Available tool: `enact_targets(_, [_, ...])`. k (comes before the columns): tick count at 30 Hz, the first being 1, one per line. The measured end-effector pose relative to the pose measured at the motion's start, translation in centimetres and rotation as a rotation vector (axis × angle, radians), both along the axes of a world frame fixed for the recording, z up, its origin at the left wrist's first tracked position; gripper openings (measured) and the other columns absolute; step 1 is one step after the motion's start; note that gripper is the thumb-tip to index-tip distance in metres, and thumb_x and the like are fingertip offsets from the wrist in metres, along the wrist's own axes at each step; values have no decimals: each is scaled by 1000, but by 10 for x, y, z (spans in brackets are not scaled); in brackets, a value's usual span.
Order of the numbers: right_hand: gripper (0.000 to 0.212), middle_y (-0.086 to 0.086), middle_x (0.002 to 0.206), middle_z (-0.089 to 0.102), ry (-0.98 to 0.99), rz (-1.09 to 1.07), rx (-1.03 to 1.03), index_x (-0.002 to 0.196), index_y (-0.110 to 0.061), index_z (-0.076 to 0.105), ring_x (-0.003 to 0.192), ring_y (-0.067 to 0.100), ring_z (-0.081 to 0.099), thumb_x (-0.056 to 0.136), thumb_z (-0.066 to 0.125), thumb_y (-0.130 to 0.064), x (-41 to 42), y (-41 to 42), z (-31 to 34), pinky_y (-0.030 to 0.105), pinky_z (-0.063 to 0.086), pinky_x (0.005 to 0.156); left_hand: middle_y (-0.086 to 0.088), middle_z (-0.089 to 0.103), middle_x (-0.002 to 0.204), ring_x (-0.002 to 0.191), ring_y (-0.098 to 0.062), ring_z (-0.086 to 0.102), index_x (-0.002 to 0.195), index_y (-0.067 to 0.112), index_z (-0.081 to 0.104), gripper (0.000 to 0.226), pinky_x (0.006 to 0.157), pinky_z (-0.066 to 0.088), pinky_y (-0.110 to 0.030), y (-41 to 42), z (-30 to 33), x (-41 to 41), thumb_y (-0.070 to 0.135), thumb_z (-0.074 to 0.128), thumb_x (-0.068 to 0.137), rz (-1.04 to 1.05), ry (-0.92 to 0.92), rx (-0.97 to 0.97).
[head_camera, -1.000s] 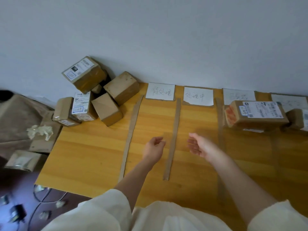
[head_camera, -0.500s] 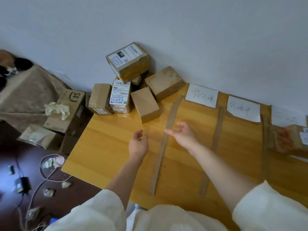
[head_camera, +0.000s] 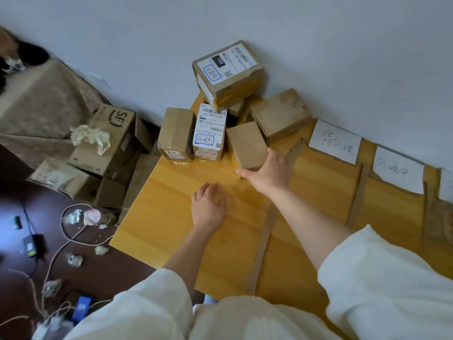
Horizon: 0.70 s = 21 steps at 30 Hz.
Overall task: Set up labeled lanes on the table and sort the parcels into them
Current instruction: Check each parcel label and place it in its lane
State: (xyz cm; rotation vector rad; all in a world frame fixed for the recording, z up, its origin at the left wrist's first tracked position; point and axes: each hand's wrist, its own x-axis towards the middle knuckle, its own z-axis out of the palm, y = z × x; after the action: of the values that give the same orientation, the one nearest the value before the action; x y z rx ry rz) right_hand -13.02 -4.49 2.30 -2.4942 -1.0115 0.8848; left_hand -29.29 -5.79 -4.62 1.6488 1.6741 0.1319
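right hand (head_camera: 268,174): i see it spread, fingers straight, thumb out to the left, touching the near edge of the plain brown parcel (head_camera: 247,144); not curled round it.
left hand (head_camera: 208,207): lying palm down on the table (head_camera: 171,217), fingers relaxed, holding nothing.
plain brown parcel: at the table's far left corner, just beside the white-labelled parcel (head_camera: 209,131).
parcel pile: taped parcel (head_camera: 175,133) at the left; top parcel (head_camera: 228,73) tilted on the heap against the wall; worn parcel (head_camera: 280,114) to the right.
lanes: cardboard strips (head_camera: 263,244) (head_camera: 356,195) lying on the table; handwritten paper labels (head_camera: 334,141) (head_camera: 398,173) at the far edge.
floor, left: sf carton (head_camera: 110,141), cables (head_camera: 63,231).
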Motion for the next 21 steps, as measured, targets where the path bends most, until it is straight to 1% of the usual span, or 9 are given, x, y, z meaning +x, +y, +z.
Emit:
enact_targets(5, [109,10,151,33,-37,-40,0,153,-15,20,139,28,33,70,81,-50,-9,6,-5,40,31,112,2,40,149,134,-25,32,140,21,49,53,110,26,-31,1,-5,-9,25,60,88,7,-38,25])
enact_targets(7, [107,10,150,34,-27,-48,19,153,-14,19,137,28,34,71,81,-46,-11,5,-3,40,34,110,3,41,148,133,-24,33,139,21,49,53,109,27,-31,2,-6,-12,23,60,88,14,-59,24])
enact_targets(10, [107,9,148,32,-6,-65,44,153,-16,17,134,27,38,71,79,-47,-11,-1,2,39,41,104,4,42,147,133,-24,33,139,21,50,52,109,28,-32,3,-5,-15,23,60,88,26,-84,6])
enact_targets(13, [105,7,149,30,58,-96,76,153,-20,16,132,26,40,73,76,-49,-10,-13,8,37,44,99,4,42,147,133,-24,33,138,21,50,51,109,28,-33,5,-3,-15,22,59,88,46,-104,-10])
enact_targets(16, [99,3,151,29,142,-125,123,153,-21,19,134,23,38,76,77,-45,-8,-32,15,28,39,93,4,42,147,133,-24,32,138,21,50,50,110,29,-34,6,0,-15,22,58,89,64,-123,-33])
enact_targets(17, [98,2,150,31,171,-145,140,153,-22,20,135,22,38,76,77,-44,-7,-39,16,26,37,93,4,42,147,134,-24,32,139,21,50,50,110,28,-35,6,1,-15,22,58,89,69,-133,-48])
enact_targets(18, [98,0,150,32,200,-169,161,152,-23,21,135,21,39,75,77,-45,-6,-47,17,27,38,96,3,42,147,134,-24,31,139,21,49,50,111,28,-35,6,4,-15,22,58,90,75,-141,-63])
enact_targets(20, [99,-2,149,34,271,-218,203,151,-27,21,134,20,40,73,79,-47,-4,-62,21,34,44,103,-1,46,143,134,-25,34,138,20,49,49,111,29,-36,6,6,-14,22,58,90,96,-162,-87])
enact_targets(21, [98,-2,149,34,307,-239,222,151,-28,21,131,17,42,73,79,-46,-3,-69,24,33,47,100,-3,49,141,132,-27,37,138,20,49,49,111,31,-37,6,7,-13,23,58,90,109,-174,-103])
